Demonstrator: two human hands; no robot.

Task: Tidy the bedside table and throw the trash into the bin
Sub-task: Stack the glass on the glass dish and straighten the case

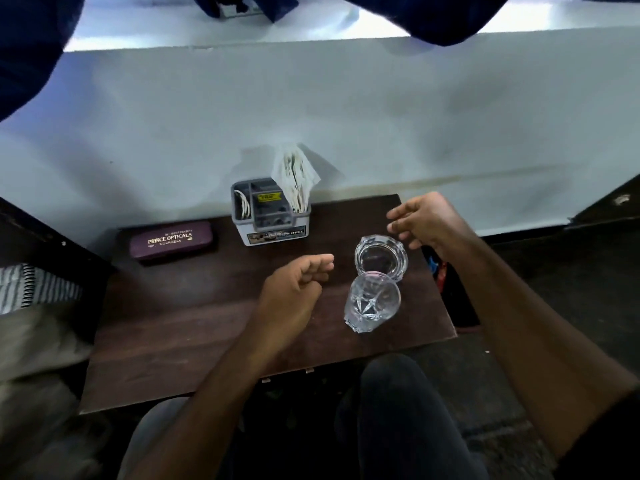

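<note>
On the dark wooden bedside table (pixel 180 334) stand a clear glass ashtray (pixel 381 259) and, just in front of it, a cut-glass tumbler (pixel 373 303). A purple spectacle case (pixel 171 240) lies at the back left. A grey organiser box (pixel 270 216) with papers and a cable stands at the back middle. My left hand (pixel 294 289) hovers left of the tumbler, fingers loosely curled, holding nothing. My right hand (pixel 427 220) hovers above and right of the ashtray, fingers apart and empty.
A white wall (pixel 346 116) rises right behind the table. A bed with striped cloth (pixel 31 285) lies at the left. Something red and blue (pixel 438 271) shows in the dark gap right of the table. My knees (pixel 398 403) are below the front edge.
</note>
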